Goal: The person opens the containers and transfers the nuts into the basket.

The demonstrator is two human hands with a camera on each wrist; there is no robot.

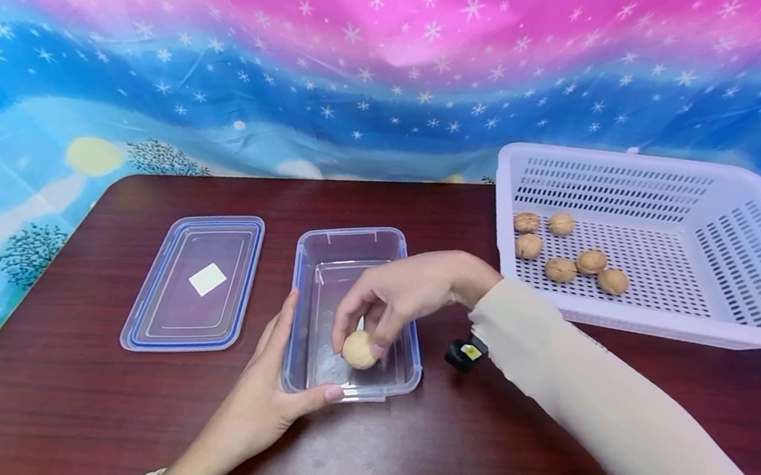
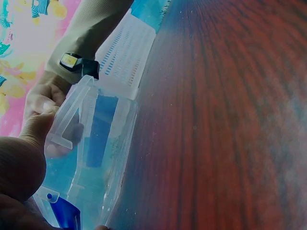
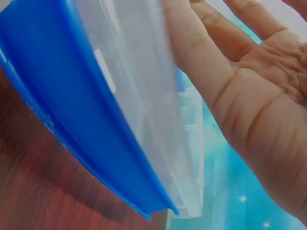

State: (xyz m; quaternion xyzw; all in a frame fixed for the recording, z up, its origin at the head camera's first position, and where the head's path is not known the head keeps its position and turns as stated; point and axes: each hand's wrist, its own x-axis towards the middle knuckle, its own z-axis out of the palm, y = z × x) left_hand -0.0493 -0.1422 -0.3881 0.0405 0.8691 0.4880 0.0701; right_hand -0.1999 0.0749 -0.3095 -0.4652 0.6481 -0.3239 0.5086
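A clear plastic food container stands uncovered on the dark wooden table. My left hand grips its near left corner, with the thumb along the front rim and the fingers against the left side. My right hand reaches over the container's right side and pinches a walnut between thumb and fingers, over the inside of the container. In the left wrist view the right hand shows behind the clear wall. The right wrist view has a blue clip of the container close up, beside the hand.
A clear lid with a blue seal and a white label lies left of the container. At the right back, a white slotted basket holds several walnuts. A black wrist device hangs at the right sleeve. A snowflake-patterned cloth hangs behind.
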